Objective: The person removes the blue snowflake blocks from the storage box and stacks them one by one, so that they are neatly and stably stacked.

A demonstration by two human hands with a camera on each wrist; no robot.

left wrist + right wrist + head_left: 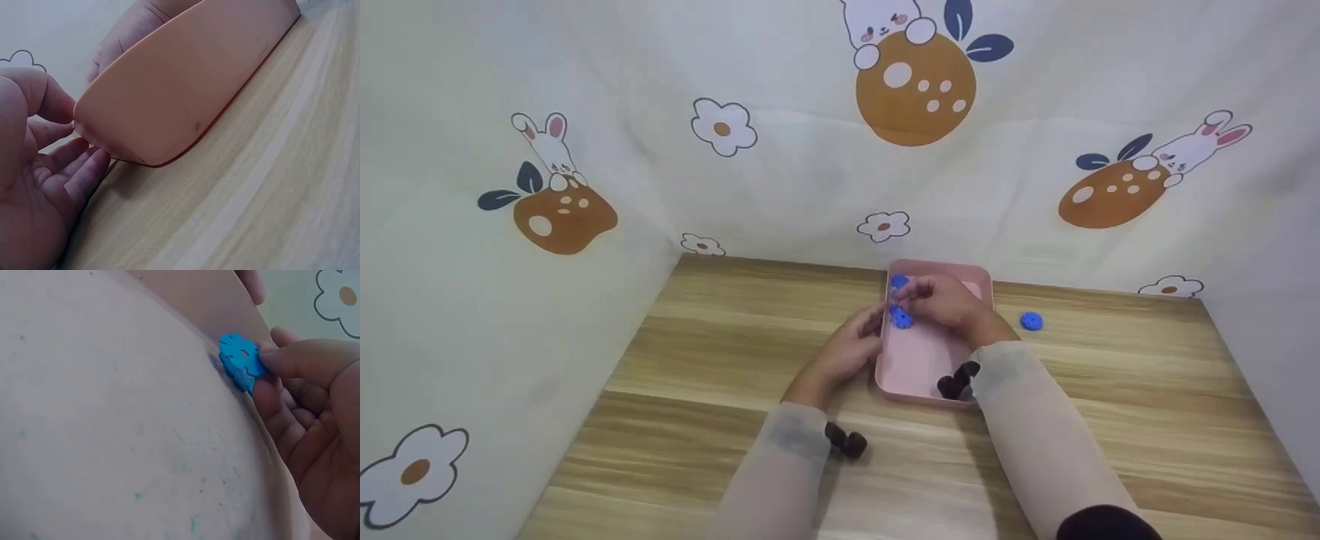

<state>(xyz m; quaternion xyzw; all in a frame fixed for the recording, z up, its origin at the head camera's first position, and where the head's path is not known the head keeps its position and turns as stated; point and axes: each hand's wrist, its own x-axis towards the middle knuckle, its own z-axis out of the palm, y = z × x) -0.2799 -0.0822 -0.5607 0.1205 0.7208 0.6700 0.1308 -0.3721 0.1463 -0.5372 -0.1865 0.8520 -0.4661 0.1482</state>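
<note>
A pink tray [919, 360] lies on the wooden table, its long sides running away from me. Inside it, along the left wall, are blue notched plastic discs [901, 318], partly covered by my right hand [949, 301]. That hand pinches a blue notched disc [243, 354] between thumb and fingers; the right wrist view shows more blue just beneath it, against the wall. Outside the tray, my left hand [851, 349] holds the left wall. The left wrist view shows the left fingertips [93, 169] bent against the tray's rounded end.
Another blue disc [1031, 321] lies on the table to the right of the tray. Pale patterned cloth [795, 187] stands behind and at both sides of the table [697, 330]. Dark devices [958, 381] sit on both wrists, the right one over the tray's near end.
</note>
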